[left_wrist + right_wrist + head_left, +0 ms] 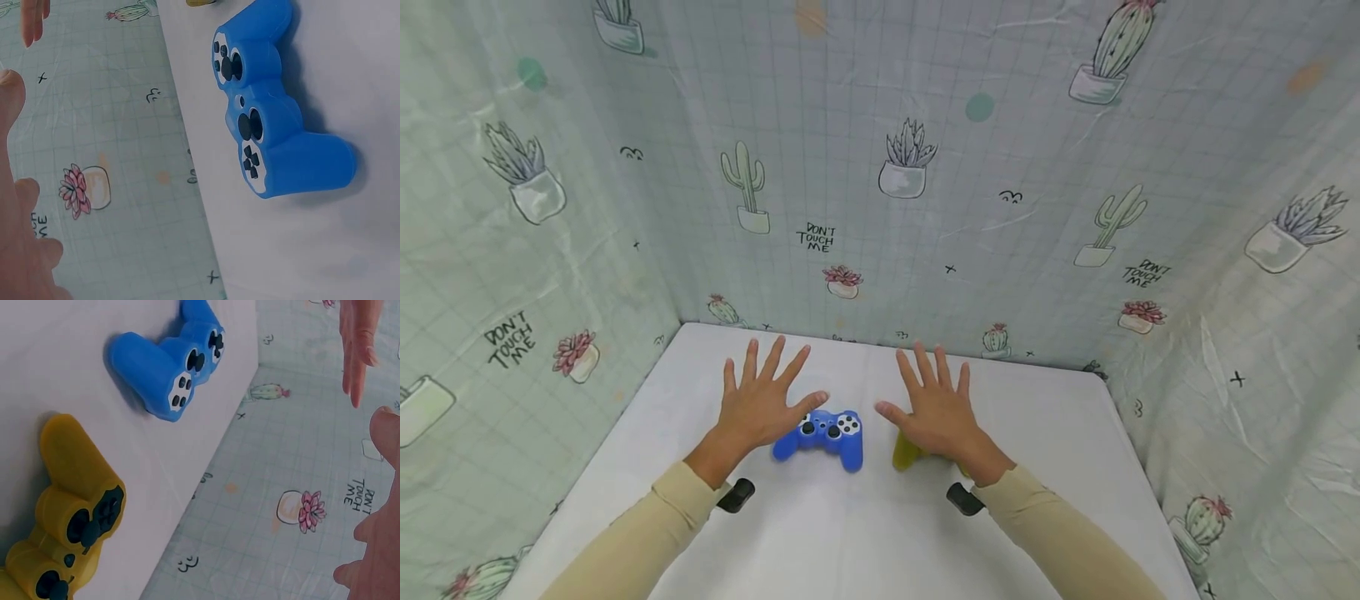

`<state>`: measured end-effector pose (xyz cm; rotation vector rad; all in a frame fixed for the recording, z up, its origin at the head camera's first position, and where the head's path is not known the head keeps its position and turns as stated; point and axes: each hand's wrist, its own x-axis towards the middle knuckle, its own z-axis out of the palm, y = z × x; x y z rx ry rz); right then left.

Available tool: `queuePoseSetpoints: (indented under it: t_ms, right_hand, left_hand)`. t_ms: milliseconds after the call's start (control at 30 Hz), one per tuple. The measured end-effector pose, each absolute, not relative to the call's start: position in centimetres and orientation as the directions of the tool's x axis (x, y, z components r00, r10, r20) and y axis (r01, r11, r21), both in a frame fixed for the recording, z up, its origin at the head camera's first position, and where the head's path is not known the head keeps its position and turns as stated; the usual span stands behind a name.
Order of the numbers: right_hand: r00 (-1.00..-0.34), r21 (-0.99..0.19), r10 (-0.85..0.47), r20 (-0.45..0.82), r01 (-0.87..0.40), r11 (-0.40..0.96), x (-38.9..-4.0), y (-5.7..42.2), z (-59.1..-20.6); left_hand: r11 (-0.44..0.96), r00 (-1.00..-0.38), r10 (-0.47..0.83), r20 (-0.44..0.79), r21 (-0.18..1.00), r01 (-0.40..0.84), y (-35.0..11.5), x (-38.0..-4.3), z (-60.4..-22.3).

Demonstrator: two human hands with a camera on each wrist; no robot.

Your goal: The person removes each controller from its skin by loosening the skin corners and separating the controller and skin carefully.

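Observation:
A blue game controller (824, 432) with white button faces and black thumbsticks lies on the white table. Beside it to the right is a yellow game controller (907, 452), mostly hidden under the right hand in the head view; the right wrist view shows more of this yellow controller (78, 469), with dark buttons. My left hand (758, 408) is spread above the table at the blue controller's left, its thumb near the controller's top edge. Over the yellow controller my right hand (936, 412) hovers, fingers spread. Neither hand holds anything.
The white table (865, 533) ends at a pale curtain (880, 167) printed with cacti, which hangs at the back and both sides. A small black device (737, 496) sits at the left wrist, and another black device (964, 499) at the right wrist.

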<state>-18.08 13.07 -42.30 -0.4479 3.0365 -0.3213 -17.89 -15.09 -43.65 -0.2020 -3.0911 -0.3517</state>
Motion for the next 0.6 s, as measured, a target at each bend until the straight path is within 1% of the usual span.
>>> queuePoseSetpoints:
  t_ms: [133,367,467,600]
  right_hand:
    - [-0.956,-0.228,-0.293,-0.026,-0.280,0.933,-18.06,12.85,-42.60]
    - [-0.954,-0.207,-0.298,-0.041,-0.283,0.936,-18.03,12.60,-43.03]
    - [-0.954,-0.212,-0.300,-0.017,-0.289,0.933,-18.15,12.65,-42.97]
    - [-0.951,-0.213,-0.306,-0.030,-0.294,0.932,-18.41,12.61,-42.90]
  left_hand:
    - [0.963,-0.991,0.130,0.041,0.233,0.136,-15.16,-17.75,-43.87]
    - [0.962,-0.990,0.136,0.028,0.237,0.138,-15.32,-17.58,-44.50]
    - [0.961,-0.990,0.139,0.033,0.236,0.142,-15.24,-17.68,-44.46]
    - [0.962,-0.990,0.134,0.037,0.237,0.139,-15.26,-17.77,-44.22]
